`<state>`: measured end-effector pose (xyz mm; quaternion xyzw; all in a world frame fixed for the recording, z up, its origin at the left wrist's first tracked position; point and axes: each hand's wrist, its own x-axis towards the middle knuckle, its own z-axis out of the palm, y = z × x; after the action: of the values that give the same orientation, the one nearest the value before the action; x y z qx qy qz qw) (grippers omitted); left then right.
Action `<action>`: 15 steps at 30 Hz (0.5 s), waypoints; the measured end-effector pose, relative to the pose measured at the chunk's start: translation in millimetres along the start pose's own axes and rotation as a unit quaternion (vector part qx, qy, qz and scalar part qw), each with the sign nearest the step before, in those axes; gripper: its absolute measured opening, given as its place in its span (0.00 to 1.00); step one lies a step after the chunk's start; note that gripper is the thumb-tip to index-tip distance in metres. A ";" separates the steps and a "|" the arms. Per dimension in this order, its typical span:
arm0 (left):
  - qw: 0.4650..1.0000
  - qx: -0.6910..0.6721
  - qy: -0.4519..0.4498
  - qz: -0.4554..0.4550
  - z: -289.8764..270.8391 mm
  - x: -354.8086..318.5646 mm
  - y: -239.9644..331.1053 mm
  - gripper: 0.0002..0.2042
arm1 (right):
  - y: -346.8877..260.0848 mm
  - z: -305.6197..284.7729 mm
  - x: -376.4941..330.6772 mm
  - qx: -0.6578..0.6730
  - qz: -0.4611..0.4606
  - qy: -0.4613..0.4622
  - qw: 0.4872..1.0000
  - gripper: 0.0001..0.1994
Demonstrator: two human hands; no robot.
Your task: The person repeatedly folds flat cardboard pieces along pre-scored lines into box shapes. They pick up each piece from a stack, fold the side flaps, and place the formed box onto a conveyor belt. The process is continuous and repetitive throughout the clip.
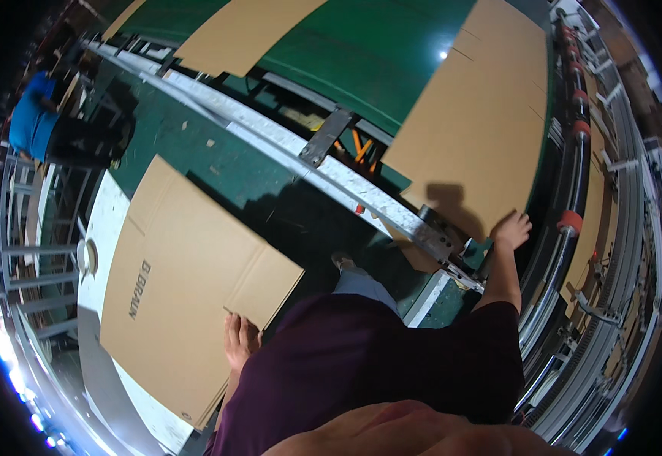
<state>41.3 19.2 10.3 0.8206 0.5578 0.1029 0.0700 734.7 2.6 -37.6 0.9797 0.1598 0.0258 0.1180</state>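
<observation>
At far left, a co-worker in a blue top bends beyond my pale-topped table. On that table lies a pile of flat, brown printed cardboard, and my left hand rests at its near edge, fingers close together; whether they pinch it, I cannot tell. Past the whitish metal rail, a large, plain brown cardboard sheet lies on the green conveyor belt. My right hand is at its near end, fingers loosely spread, contact unclear. I judge this as handling flat cardboard at the belt; the next move calls for a sure grip on an edge, clear of the black, red-ringed roller at right.
</observation>
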 end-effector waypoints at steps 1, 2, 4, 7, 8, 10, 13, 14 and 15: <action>1.000 -0.007 -0.006 0.002 -0.9 0.8 -4.1 0.28 | 35.1 44.5 2.4 -0.065 0.000 0.085 0.994 0.22; 1.000 -0.013 -0.012 0.002 -2.0 0.7 -8.2 0.28 | 57.6 94.0 4.0 -0.131 -0.003 0.167 0.977 0.19; 1.000 -0.016 -0.011 -0.013 2.4 2.4 -7.3 0.28 | 35.5 70.5 2.3 -0.052 -0.126 0.116 0.984 0.22; 1.000 -0.013 -0.013 -0.016 3.2 -1.8 -11.1 0.28 | -19.2 39.5 -0.9 0.068 -0.399 0.202 0.892 0.23; 1.000 -0.013 -0.015 -0.010 3.4 0.4 -15.0 0.27 | -34.3 58.2 8.5 0.224 -0.451 0.194 0.842 0.23; 1.000 -0.010 -0.015 -0.009 3.3 1.0 -13.9 0.28 | -81.4 22.8 3.6 0.349 -0.518 0.201 0.755 0.22; 1.000 -0.012 -0.017 -0.004 -1.3 8.0 -7.0 0.27 | -131.4 -103.6 -53.7 0.355 -0.543 0.220 0.728 0.19; 1.000 -0.011 -0.020 -0.002 -6.0 13.0 -3.5 0.27 | -130.9 -147.0 -77.6 0.371 -0.560 0.210 0.711 0.21; 1.000 -0.012 -0.017 -0.008 -9.4 11.3 2.5 0.27 | -130.5 -202.2 -108.9 0.402 -0.576 0.289 0.651 0.17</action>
<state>45.3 28.8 21.1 0.8166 0.5621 0.0948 0.0902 573.6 133.2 126.1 0.5857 0.7125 0.1677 -0.3481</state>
